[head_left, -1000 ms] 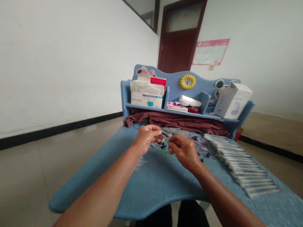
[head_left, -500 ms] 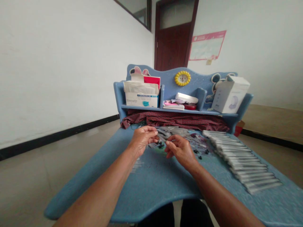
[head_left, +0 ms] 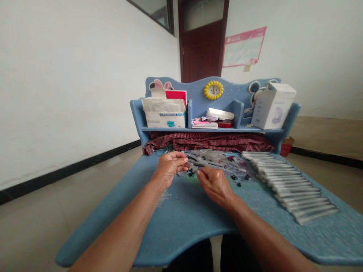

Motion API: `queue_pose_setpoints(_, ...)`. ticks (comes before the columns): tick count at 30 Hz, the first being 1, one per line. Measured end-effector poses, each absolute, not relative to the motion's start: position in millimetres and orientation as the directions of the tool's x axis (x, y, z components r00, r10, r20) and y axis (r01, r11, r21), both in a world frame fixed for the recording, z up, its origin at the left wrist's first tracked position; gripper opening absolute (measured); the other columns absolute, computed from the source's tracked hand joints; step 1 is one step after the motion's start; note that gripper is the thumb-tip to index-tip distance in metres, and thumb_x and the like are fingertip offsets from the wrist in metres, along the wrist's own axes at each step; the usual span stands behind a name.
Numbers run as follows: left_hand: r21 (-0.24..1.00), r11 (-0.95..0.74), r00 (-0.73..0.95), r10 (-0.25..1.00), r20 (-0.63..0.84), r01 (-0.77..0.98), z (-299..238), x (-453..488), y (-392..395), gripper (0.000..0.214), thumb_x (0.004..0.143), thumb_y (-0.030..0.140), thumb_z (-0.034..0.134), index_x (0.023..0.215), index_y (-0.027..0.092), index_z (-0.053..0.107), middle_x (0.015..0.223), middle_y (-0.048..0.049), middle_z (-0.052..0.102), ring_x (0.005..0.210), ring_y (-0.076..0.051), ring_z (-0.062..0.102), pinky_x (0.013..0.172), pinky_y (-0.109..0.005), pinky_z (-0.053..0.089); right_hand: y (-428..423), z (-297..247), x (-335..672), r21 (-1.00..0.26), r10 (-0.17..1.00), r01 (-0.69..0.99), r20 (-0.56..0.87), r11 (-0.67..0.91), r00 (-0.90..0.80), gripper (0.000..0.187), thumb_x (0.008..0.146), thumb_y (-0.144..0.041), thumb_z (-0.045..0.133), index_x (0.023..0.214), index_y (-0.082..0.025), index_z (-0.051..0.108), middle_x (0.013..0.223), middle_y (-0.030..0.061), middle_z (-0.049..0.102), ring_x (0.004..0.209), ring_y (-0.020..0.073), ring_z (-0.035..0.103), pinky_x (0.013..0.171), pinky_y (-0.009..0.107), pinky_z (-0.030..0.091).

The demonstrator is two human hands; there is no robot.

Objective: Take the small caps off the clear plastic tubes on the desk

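Note:
Both my hands meet over the middle of a blue desk (head_left: 181, 219). My left hand (head_left: 169, 167) is closed in a pinch, its fingertips on a small grey piece I cannot make out. My right hand (head_left: 214, 184) is also closed, fingertips pinched close to the left hand's. Just beyond them lies a loose pile of grey pen tubes (head_left: 211, 159) and several small black caps (head_left: 237, 180) scattered on the desk.
A long row of finished grey pens (head_left: 286, 184) lies side by side on the right of the desk. A red checked cloth (head_left: 210, 141) sits under the shelf, which holds a mask box (head_left: 164, 113), a white box (head_left: 272, 106) and a yellow clock (head_left: 213, 90).
The camera has tilted and shifted, so the desk sits higher in view. Both hands stay pinched together; the right hand has edged slightly left toward the left hand.

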State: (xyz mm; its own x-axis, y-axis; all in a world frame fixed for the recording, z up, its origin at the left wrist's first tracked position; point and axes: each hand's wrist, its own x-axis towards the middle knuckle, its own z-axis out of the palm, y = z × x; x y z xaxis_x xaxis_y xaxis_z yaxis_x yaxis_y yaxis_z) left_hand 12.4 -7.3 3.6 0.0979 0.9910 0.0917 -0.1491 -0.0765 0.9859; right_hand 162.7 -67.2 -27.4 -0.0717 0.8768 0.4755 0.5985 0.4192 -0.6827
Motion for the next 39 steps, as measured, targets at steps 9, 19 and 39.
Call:
queue_pose_setpoints(9, 0.979, -0.100, 0.090, 0.989, 0.117, -0.176, 2.6, 11.1, -5.8, 0.019, 0.058, 0.011, 0.068, 0.073, 0.010, 0.057, 0.058, -0.0032, 0.062, 0.051, -0.013, 0.061, 0.048, -0.022, 0.051, -61.8, -30.6, 164.3, -0.822, 0.915, 0.434, 0.403, 0.370, -0.018, 0.023, 0.076, -0.041, 0.050, 0.076, -0.018, 0.053, 0.048, -0.0045, 0.048, 0.039, 0.0082, 0.042, 0.039, 0.018, 0.029)
queue_pose_setpoints(19, 0.981, -0.108, 0.077, 0.990, 0.122, -0.163, 1.5, 11.2, -5.4, 0.020, 0.057, 0.012, 0.070, 0.073, 0.011, 0.058, 0.056, -0.0020, 0.061, 0.050, -0.013, 0.061, 0.048, -0.022, 0.051, -64.6, -31.8, 164.1, -0.707, 0.885, 0.584, 0.465, 0.398, -0.040, 0.024, 0.079, -0.039, 0.046, 0.072, -0.019, 0.057, 0.048, -0.0027, 0.050, 0.044, 0.0104, 0.044, 0.045, 0.020, 0.029)
queue_pose_setpoints(39, 0.987, -0.105, 0.099, 0.988, 0.117, -0.121, 0.8, 12.8, -8.4, 0.020, 0.057, 0.014, 0.069, 0.074, 0.011, 0.057, 0.057, -0.0024, 0.062, 0.048, -0.011, 0.059, 0.047, -0.020, 0.050, -65.1, -32.8, 163.4, -0.708, 0.876, 0.580, 0.483, 0.403, -0.019, 0.022, 0.078, -0.037, 0.047, 0.075, -0.018, 0.058, 0.048, -0.0031, 0.049, 0.044, 0.0094, 0.042, 0.045, 0.020, 0.027)
